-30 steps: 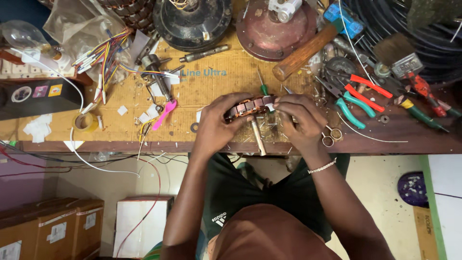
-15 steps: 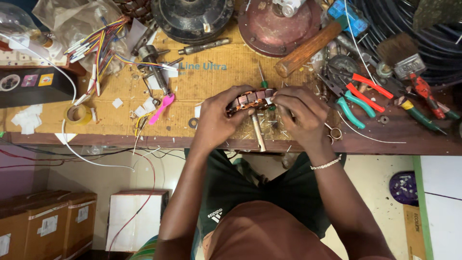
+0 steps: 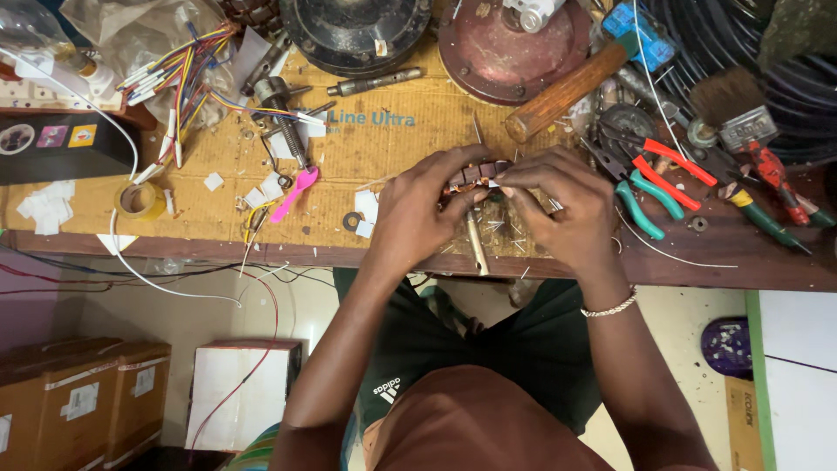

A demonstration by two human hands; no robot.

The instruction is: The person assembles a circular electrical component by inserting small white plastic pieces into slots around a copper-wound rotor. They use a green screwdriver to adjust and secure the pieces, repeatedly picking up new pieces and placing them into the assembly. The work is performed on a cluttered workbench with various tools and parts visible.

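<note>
My left hand (image 3: 417, 209) and my right hand (image 3: 562, 205) both grip a small copper-wound motor coil (image 3: 477, 174) just above the workbench (image 3: 392, 157). The left fingers curl over its left end, the right fingertips pinch its right end. A thin metal rod (image 3: 476, 244) lies on the bench beneath the coil, pointing toward me. Much of the coil is hidden by my fingers.
Pliers with red and green handles (image 3: 654, 179), a wooden-handled hammer (image 3: 567, 87), a brush (image 3: 741, 113), two round motor housings (image 3: 514, 39), a bundle of coloured wires (image 3: 183, 70), a tape roll (image 3: 138, 199) and a pink tool (image 3: 295, 192) crowd the bench. Cardboard boxes (image 3: 78, 392) stand on the floor.
Both hands keep hold of the coil and have scarcely moved; the view has drifted slightly.
</note>
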